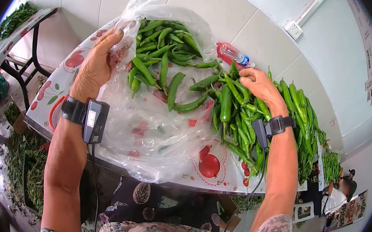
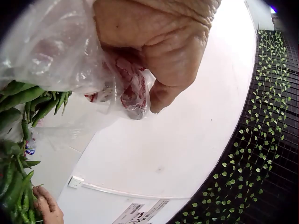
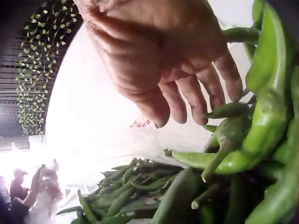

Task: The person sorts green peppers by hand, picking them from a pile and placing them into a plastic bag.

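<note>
A clear plastic bag (image 1: 149,126) lies open on the table, with several long green peppers (image 1: 156,50) inside near its far end. My left hand (image 1: 115,37) pinches the bag's left rim (image 2: 128,95) and holds it up. A loose pile of green peppers (image 1: 239,116) lies to the right of the bag. My right hand (image 1: 243,74) rests on top of this pile with its fingers (image 3: 187,100) loosely extended, their tips just above a pepper (image 3: 229,109) and gripping nothing. The right hand (image 2: 46,207) also shows low in the left wrist view.
The table (image 1: 166,177) has a cloth with red fruit prints. A small water bottle (image 1: 232,54) lies against the tiled wall, below a socket (image 1: 294,29). More peppers (image 1: 302,114) stretch along the right. Another table with greens (image 1: 13,21) stands at the left.
</note>
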